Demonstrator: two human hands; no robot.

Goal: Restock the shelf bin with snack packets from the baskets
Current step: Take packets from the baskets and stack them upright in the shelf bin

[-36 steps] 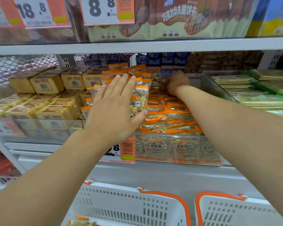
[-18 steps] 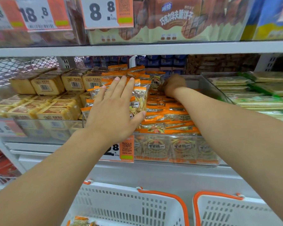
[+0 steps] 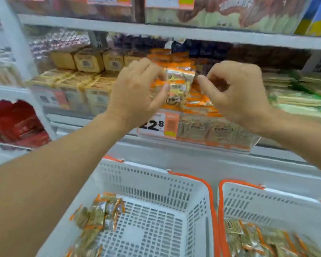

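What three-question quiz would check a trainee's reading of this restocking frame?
1. True or false: both white baskets hold snack packets.
2. What do the left hand and right hand hover over? A) the yellow boxes B) the shelf bin of orange packets C) the red packs
3. Which number stands on the price tag on the bin's front?

Key: 1 true; 2 B; 3 22.8

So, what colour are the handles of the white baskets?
Orange basket handles, clearest in the head view.

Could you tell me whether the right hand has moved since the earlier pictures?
Yes. The right hand has drawn back from deep in the shelf bin toward its front.
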